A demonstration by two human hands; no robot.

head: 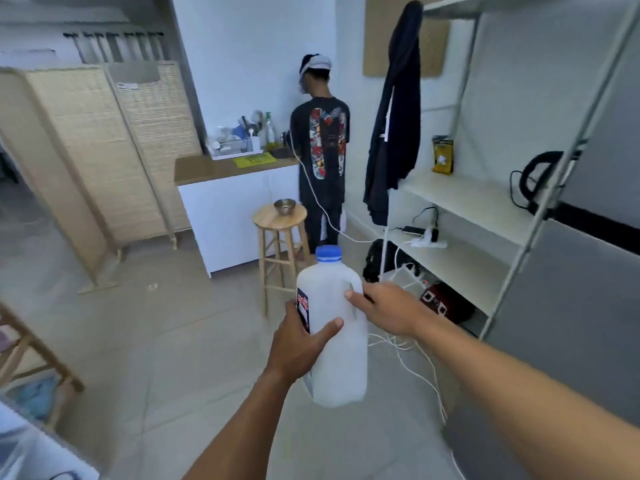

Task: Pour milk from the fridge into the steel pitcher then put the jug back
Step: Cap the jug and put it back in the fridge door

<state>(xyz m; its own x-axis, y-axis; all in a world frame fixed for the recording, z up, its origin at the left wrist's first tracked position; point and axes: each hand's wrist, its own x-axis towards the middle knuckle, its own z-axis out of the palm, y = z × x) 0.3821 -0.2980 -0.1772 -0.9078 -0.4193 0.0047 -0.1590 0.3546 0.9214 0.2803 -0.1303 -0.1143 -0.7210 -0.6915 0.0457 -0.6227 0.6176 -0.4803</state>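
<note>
Out over the tiles, milk jug hangs upright, capped: left hand wrapped round its body, right hand curled at the handle. Biggest risk imo is snagging a foot on those loose white cables and dropping it.

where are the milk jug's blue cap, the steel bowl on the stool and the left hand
blue plastic screw cap (328, 253), head view, on its side
round steel bowl (285, 206), head view, on its outer wall
left hand (298, 344), head view, on its back, gripping the white plastic milk jug (341, 368)
</note>
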